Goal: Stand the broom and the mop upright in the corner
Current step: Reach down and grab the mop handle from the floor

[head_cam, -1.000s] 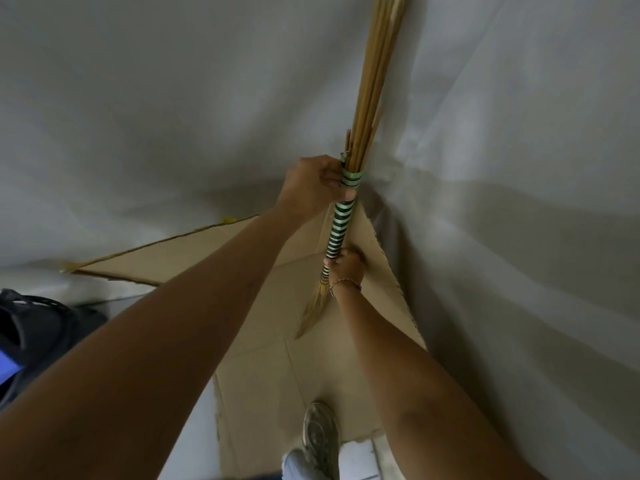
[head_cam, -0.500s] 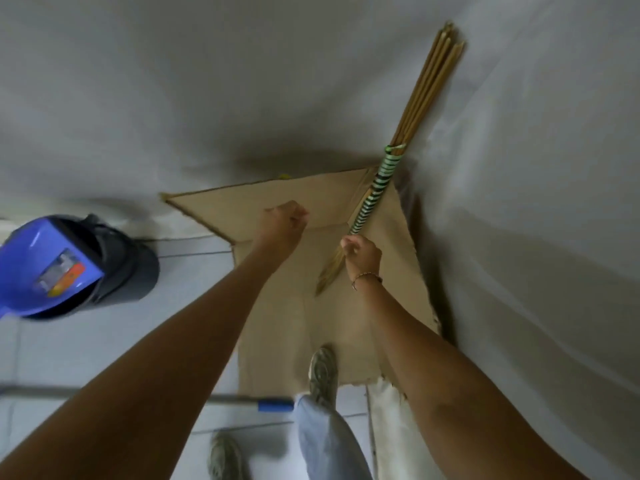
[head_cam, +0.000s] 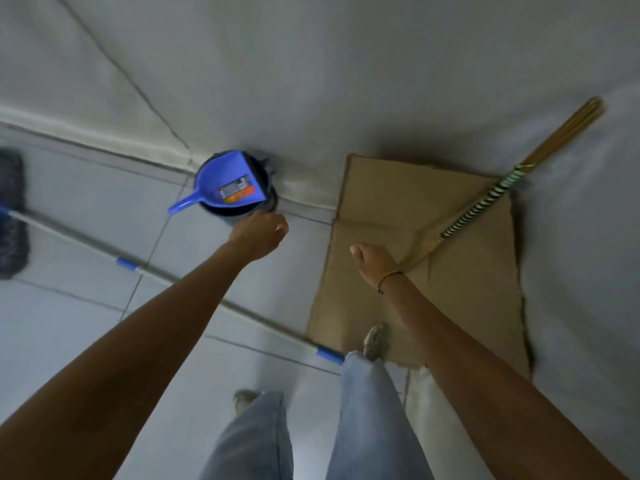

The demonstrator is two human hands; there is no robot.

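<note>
The stick broom (head_cam: 485,206), with a green-and-black striped wrap, leans in the corner against the white wall; its lower end rests on a flat cardboard sheet (head_cam: 388,195). My right hand (head_cam: 372,263) is loosely closed just left of that lower end, and I see nothing in it. The mop lies flat on the tiled floor, with its dark head (head_cam: 12,213) at the far left. Its silver handle (head_cam: 79,237) with blue bands runs to my feet. My left hand (head_cam: 259,233) hovers with curled fingers above the floor, holding nothing.
A dark bin (head_cam: 242,211) with a blue dustpan (head_cam: 228,181) on top stands against the wall, just beyond my left hand. My legs and shoes (head_cam: 375,341) stand at the cardboard's near edge, over the mop handle's end.
Both hands have come off the broom, which now leans alone in the corner. My view has swung left and down, bringing the bin and the mop into sight.
</note>
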